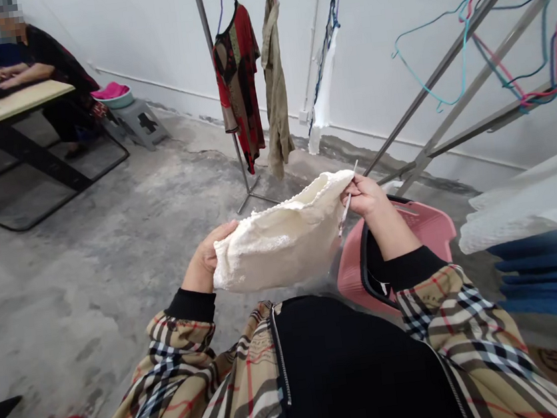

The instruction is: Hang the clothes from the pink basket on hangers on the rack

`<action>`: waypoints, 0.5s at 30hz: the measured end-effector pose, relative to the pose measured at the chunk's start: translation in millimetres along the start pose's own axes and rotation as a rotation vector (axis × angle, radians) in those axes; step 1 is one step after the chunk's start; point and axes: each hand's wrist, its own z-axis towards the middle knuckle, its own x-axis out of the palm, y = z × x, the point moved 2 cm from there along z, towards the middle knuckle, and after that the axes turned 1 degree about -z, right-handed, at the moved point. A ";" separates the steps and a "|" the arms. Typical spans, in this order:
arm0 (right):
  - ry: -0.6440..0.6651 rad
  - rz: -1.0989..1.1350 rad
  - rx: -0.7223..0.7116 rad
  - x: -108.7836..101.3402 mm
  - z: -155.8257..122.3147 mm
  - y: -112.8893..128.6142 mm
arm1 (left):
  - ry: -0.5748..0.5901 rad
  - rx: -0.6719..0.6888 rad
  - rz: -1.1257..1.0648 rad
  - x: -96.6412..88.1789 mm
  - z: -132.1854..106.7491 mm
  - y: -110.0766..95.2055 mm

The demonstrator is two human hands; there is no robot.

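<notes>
R hand [368,197] is clamping its fingers [351,190] together on the top corner of a cream fluffy garment [277,246], w/ a thin white plastic strip [345,211] poking out past them. L hand [208,257] is gripping the garment's other end, fingers curling over it, tips hidden behind the cloth, so can't tell if apart or together. Garment is hanging btwn both hands, in front of chest, over a pink plastic basket [411,227] just beside R forearm. Plaid sleeves [452,323] w/ black cuffs are running back to a black vest [347,369]. White fabric [524,204] and blue cloth [547,272] are hanging to the R. Ahead, red patterned dress [237,79] and khaki garment [275,88] are hanging on a metal stand [207,49]. Far L, a co-worker [49,71] is sitting at a wooden table [10,105], handling dark cloth.
</notes>
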 end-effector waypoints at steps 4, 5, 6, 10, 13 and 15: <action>-0.038 -0.020 0.033 4.4 -7.1 -7.1 | 0.272 -0.135 0.194 23.6 -3.2 6.7; -0.046 -0.030 0.053 7.8 -10.0 -11.2 | 0.334 -0.143 0.282 31.6 -1.0 10.3; -0.047 -0.043 0.076 12.2 -13.3 -16.4 | 0.360 -0.119 0.361 40.2 3.0 14.2; 0.004 -0.107 0.155 33.4 -25.9 -43.2 | 0.164 0.275 0.509 79.0 28.5 27.4; -0.014 -0.152 0.163 42.4 -30.2 -57.9 | -0.069 0.676 0.619 107.4 39.7 28.7; -0.023 -0.202 0.160 42.7 -31.1 -61.5 | -0.212 0.894 0.700 121.9 38.8 24.9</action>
